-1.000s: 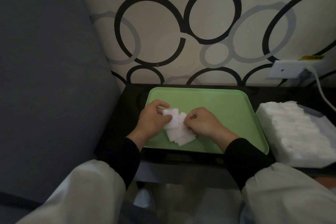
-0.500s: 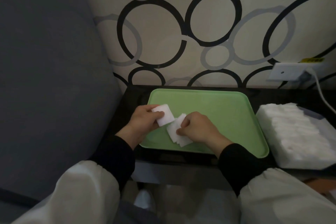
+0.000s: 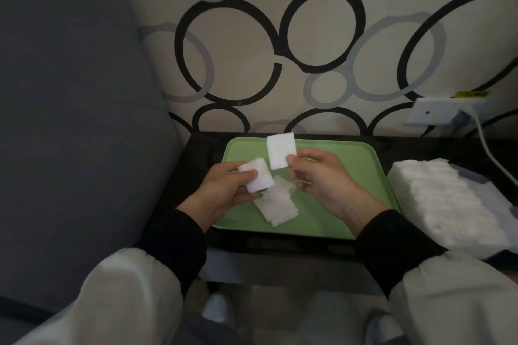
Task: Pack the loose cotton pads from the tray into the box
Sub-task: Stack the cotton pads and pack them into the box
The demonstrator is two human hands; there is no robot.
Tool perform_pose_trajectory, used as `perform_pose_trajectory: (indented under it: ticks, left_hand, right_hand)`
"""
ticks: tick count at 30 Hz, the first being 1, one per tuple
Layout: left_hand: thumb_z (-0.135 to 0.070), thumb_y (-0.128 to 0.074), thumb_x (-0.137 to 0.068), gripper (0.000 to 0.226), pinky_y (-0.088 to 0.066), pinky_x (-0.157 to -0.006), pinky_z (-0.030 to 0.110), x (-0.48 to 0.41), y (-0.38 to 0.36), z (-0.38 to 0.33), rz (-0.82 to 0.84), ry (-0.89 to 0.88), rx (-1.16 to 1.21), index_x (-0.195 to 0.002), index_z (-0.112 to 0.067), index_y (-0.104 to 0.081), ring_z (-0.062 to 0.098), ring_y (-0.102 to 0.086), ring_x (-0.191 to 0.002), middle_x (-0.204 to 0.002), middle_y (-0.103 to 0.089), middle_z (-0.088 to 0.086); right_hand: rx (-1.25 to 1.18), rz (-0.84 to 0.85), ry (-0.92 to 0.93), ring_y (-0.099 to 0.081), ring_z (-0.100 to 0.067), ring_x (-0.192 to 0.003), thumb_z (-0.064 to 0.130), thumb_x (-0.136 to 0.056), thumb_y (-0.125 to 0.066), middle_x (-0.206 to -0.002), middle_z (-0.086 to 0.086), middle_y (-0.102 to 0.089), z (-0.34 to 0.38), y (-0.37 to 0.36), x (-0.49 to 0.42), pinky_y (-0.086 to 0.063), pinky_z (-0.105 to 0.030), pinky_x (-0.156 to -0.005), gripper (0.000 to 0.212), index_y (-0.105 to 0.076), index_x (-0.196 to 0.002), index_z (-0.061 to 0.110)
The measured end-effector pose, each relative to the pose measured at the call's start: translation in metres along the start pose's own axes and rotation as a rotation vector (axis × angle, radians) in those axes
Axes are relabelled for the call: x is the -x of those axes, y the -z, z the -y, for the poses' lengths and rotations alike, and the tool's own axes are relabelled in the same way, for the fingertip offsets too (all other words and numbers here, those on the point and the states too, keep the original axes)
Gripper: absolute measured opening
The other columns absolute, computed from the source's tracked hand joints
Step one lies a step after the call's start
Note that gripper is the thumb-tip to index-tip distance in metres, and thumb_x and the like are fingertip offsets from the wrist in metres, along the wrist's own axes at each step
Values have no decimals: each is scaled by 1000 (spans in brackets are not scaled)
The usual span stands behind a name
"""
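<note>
Pads (image 3: 277, 206) loose on tray (image 3: 353, 168): white, square, thin. Left hand (image 3: 221, 192) pinches small stack (image 3: 258, 179); right hand (image 3: 329, 180) pinches single pad (image 3: 281, 154).

Bare green on the right half of the tray (image 3: 364, 176), centre right of the frame, between the right hand (image 3: 328, 182) and the box (image 3: 448, 199) at the right edge. Hemmed at upper centre by the patterned wall (image 3: 252, 36) just behind the tray. Blocked along the whole left side by a grey cushion (image 3: 70, 120). Crowded mid-frame: left hand (image 3: 224, 193) with a pad stack (image 3: 256, 178), right with a cotton pad (image 3: 281, 154), close together above a heap of loose pads (image 3: 277, 207). At upper right, a white cable (image 3: 487, 154) trailing past the box's far corner.
</note>
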State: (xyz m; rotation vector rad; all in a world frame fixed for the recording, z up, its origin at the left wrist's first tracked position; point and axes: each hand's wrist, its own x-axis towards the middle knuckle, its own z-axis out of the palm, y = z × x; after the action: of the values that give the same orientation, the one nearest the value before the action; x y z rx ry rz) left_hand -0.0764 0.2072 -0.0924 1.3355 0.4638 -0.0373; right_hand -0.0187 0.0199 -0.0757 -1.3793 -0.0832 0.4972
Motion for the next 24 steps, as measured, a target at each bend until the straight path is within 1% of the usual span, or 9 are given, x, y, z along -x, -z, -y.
perform_pose_trajectory:
  ticks: [2, 4, 5, 11, 16, 19, 21, 22, 24]
  left_hand:
    - [-6, -64, -94, 21, -56, -53, 22, 1, -4, 2, -4, 5, 4, -114, -7, -63, 12, -73, -66, -86, -74, 5]
    - [-9, -63, -95, 19, -57, -57, 23, 2, -8, 1, 29, -5, 8, -113, -9, -65, 14, -74, -71, -84, -77, 3]
    - [-11, -63, -95, 19, -58, -59, 24, 3, -10, 1, 50, -12, 8, -113, -9, -66, 15, -75, -74, -86, -77, 3]
    - [-13, -57, -99, 23, -61, -71, 29, 7, -18, -4, 114, -20, 33, -118, -9, -68, 25, -75, -91, -105, -76, 10]
    - [-13, -50, -101, 27, -61, -67, 31, 7, -21, -4, 74, -8, 78, -122, -4, -64, 28, -75, -89, -107, -74, 14]
    - [-27, -46, -104, 31, -60, -66, 35, 5, -23, -4, 48, 39, 106, -118, -5, -63, 29, -75, -87, -103, -76, 13]
    - [-39, -49, -102, 37, -59, -67, 37, 4, -24, -4, 43, 76, 124, -114, -7, -63, 29, -74, -87, -102, -75, 14]
    - [-39, -54, -99, 36, -58, -68, 37, 4, -24, -4, 52, 59, 90, -114, -7, -64, 28, -74, -88, -105, -75, 14]
    - [-23, -66, -94, 29, -58, -71, 32, 4, -25, 0, 66, -26, -17, -117, -7, -66, 25, -74, -91, -108, -74, 14]
  right_hand:
    - [-28, 80, -10, -57, -12, -62, 9, -84, -73, -79, 0, -71, 2, 1, 0, -41, -27, -59, 13, -69, -96, 14]
    - [21, 139, -35, -55, -11, -61, 11, -83, -74, -75, 1, -69, 0, -2, 2, -39, -26, -58, 14, -70, -96, 14]
    - [64, 139, -48, -55, -10, -60, 11, -83, -75, -73, 2, -69, -1, -3, 4, -38, -26, -56, 12, -71, -94, 15]
    - [236, 16, -65, -57, -10, -59, 15, -80, -79, -80, -1, -72, -4, -4, 6, -39, -23, -51, 12, -70, -88, 17]
    - [299, -47, -45, -59, -10, -59, 17, -79, -81, -83, -3, -75, -4, -4, 7, -40, -24, -55, 17, -71, -92, 14]
    - [334, -75, -43, -60, -11, -61, 18, -79, -80, -88, -5, -76, -5, -4, 7, -41, -25, -56, 20, -70, -96, 11]
    - [356, -87, -37, -60, -11, -61, 18, -79, -80, -88, -6, -76, -5, -5, 8, -41, -24, -56, 21, -70, -97, 10]
    - [371, -91, -31, -60, -11, -60, 18, -79, -80, -87, -5, -76, -5, -5, 7, -40, -23, -54, 22, -70, -96, 10]
    - [419, -92, -21, -60, -10, -58, 21, -79, -80, -82, -2, -75, -6, -6, 6, -40, -19, -50, 21, -70, -94, 10]
